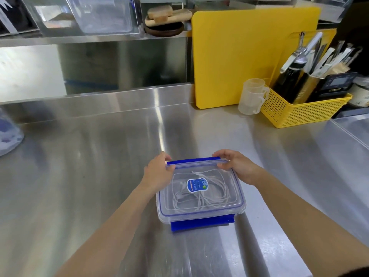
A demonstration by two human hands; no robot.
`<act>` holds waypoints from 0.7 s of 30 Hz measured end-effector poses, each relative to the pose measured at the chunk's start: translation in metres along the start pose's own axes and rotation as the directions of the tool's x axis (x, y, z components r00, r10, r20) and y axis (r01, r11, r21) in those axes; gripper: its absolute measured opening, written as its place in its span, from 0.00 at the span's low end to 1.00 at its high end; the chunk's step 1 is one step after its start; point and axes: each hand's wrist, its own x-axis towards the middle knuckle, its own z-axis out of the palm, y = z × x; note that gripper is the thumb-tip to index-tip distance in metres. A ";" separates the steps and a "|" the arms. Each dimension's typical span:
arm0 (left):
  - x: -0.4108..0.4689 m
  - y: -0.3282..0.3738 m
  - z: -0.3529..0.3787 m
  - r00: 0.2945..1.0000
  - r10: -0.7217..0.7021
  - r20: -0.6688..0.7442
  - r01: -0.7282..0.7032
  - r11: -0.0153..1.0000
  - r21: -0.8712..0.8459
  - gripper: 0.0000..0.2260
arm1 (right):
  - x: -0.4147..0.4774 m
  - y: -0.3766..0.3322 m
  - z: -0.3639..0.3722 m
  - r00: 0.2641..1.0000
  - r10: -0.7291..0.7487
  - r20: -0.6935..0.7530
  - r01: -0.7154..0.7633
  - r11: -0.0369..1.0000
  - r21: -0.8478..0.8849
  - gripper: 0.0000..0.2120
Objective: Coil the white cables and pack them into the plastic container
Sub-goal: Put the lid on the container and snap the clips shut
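Observation:
A clear plastic container with a lid on top sits on the steel counter in front of me. Coiled white cables lie inside, visible through the lid, partly under a blue and white sticker. The far blue latch runs along the lid's far edge. My left hand grips its left end and my right hand grips its right end, fingers curled over it. The near blue latch sticks out flat toward me at the front.
A yellow cutting board leans against the back wall. To its right stand stacked clear measuring cups and a yellow basket of utensils. A translucent object sits at the left edge. Steel counter surrounds the container.

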 end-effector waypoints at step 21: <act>-0.071 0.012 0.059 0.647 0.541 0.537 -0.746 0.305 0.591 0.30 | 0.004 -0.031 0.012 0.998 -0.022 0.057 0.052 0.789 -0.612 0.13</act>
